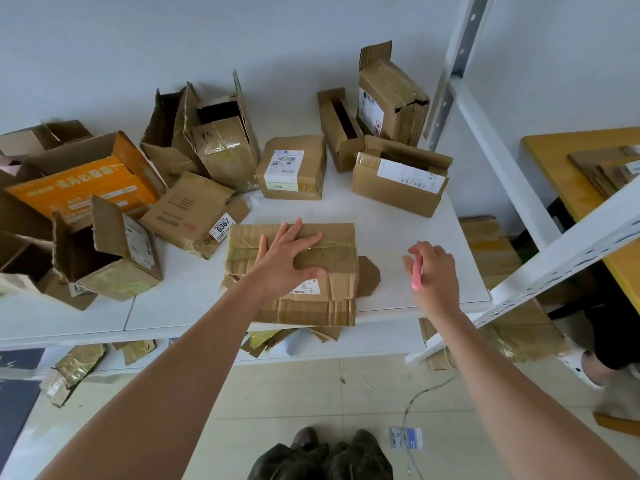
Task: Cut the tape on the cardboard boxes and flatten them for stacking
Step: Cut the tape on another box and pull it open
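Note:
A taped brown cardboard box (332, 268) lies near the front edge of the white shelf (415, 237), with a strip of brown tape across its top. My left hand (289, 261) rests flat on it, fingers spread. To the right of the box, above the bare shelf, my right hand (434, 271) is closed around a pink cutter (416, 273). No blade is visible. Several other boxes stand behind: a taped box with a white label (292, 168), an opened box (401, 176), an orange box (90, 181).
Opened and torn boxes crowd the left and back of the shelf. A white metal rack upright (460, 60) and slanted beam (561, 258) stand at right. Flattened cardboard (495, 251) lies below at right. Cardboard scraps and a cable lie on the floor. Another person's foot (585, 368) shows far right.

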Demonstrator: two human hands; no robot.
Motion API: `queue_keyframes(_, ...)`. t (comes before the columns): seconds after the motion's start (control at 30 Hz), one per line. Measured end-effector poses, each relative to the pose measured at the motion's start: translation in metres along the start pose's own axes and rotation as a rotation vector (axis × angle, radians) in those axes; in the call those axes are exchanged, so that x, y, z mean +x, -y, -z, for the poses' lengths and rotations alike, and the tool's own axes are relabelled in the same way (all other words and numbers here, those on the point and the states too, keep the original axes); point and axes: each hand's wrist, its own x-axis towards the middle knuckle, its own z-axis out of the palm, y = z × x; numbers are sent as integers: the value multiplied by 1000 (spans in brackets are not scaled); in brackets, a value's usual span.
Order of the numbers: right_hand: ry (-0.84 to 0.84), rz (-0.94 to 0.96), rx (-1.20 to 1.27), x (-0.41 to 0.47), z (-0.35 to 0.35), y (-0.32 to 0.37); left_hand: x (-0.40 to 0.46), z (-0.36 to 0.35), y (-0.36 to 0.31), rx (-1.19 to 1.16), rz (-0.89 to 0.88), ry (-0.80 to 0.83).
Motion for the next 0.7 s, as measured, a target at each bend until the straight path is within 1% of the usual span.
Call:
queue_keyframes(0.07, 103, -49, -131, 4, -4, -6, -2, 6, -1, 12, -9, 56)
queue_keyframes(0.23, 355, -182, -202, 12, -5, -2, -7, 28, 1, 98, -19, 207)
queue_keyframes(0.3, 391, -228, -225, 16, -2, 8, -9, 33, 1, 90, 17, 229)
queue_keyframes(0.33, 364, -214, -218, 19, 0, 17, -11, 34, 1, 63, 38, 224)
queue_keyframes(0.37, 304, -159, -179, 22, 1, 26, -13, 35, 1, 25, 57, 199)
queue_keyframes(0.43, 166, 46, -21, 28, 4, 53, -18, 35, 0, -68, 88, 84)
queue_keyframes(0.47, 139, 155, 72, 30, 5, 69, -21, 36, 0, -112, 107, 15)
queue_keyframes(0.5, 157, 250, 157, 31, 4, 86, -23, 36, 0, -146, 130, -45)
queue_keyframes(0.57, 281, 367, 264, 31, -1, 113, -27, 35, 3, -138, 193, -164)
queue_keyframes(0.63, 412, 386, 232, 26, -10, 126, -30, 29, 8, -34, 315, -327)
queue_keyframes(0.67, 443, 378, 184, 22, -13, 128, -32, 27, 11, -1, 412, -400)
queue_keyframes(0.7, 446, 369, 149, 19, -17, 128, -34, 25, 14, -1, 522, -440)
